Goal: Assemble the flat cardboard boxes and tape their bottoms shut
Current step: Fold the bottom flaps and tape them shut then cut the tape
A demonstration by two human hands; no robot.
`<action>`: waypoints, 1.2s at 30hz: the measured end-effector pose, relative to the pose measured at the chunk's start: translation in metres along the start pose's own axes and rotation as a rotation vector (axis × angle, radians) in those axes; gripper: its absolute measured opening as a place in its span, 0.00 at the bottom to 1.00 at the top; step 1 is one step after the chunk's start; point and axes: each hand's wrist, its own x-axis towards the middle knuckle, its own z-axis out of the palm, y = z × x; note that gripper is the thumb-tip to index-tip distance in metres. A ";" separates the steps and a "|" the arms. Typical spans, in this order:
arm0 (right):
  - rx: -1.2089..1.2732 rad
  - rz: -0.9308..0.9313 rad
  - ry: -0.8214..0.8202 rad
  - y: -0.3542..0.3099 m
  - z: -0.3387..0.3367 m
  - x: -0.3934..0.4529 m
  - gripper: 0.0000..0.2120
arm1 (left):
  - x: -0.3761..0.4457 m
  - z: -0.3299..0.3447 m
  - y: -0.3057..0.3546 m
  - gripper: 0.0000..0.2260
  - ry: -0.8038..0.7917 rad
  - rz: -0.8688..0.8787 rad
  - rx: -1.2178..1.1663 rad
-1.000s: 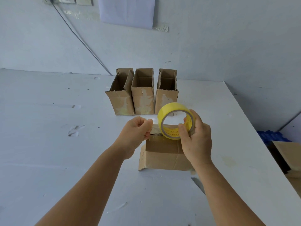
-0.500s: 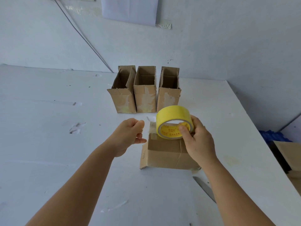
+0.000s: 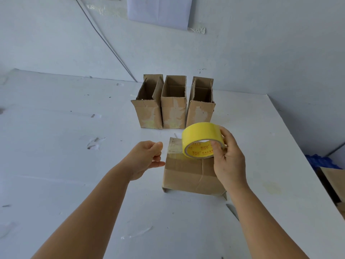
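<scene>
Taping step, centre frame: right hand (image 3: 228,163) grips the yellow tape roll (image 3: 201,140) over the upturned box (image 3: 192,174); left hand (image 3: 144,158) is loosely curled, seemingly pinching the tape's free end. Advice: keep the strip taut, centre it along the flap seam, press flat.

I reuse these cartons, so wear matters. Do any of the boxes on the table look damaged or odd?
Yes. The three upright boxes at the back have pale torn patches on their fronts, where the surface looks peeled. The left box also has a ragged front rim and leans askew. The near box shows only creases.
</scene>
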 end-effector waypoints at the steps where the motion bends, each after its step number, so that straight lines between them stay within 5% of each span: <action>1: -0.009 -0.007 -0.002 0.000 0.001 0.000 0.19 | 0.000 -0.001 -0.002 0.13 -0.005 -0.006 -0.012; 15: -0.071 0.017 -0.103 -0.004 0.002 -0.002 0.20 | 0.006 -0.006 -0.014 0.14 -0.041 -0.030 -0.129; 21: -0.106 0.041 -0.080 0.000 0.006 -0.003 0.26 | 0.016 0.008 -0.039 0.13 -0.066 -0.076 0.182; 24: -0.106 0.045 -0.071 0.001 0.004 -0.003 0.27 | 0.012 0.016 -0.052 0.13 0.116 -0.112 0.289; 27: -0.091 0.053 -0.075 0.001 0.006 -0.005 0.27 | -0.001 0.019 -0.049 0.07 0.321 0.198 0.294; 29: -0.075 0.060 -0.073 0.001 0.007 -0.004 0.28 | -0.012 0.025 -0.040 0.18 0.121 0.329 0.203; 32: -0.030 0.078 -0.067 0.000 0.008 -0.004 0.23 | -0.020 0.033 -0.027 0.30 -0.221 0.291 0.220; 36: 0.046 0.093 -0.047 0.004 0.008 -0.007 0.17 | -0.011 0.030 -0.012 0.55 -0.218 0.345 0.806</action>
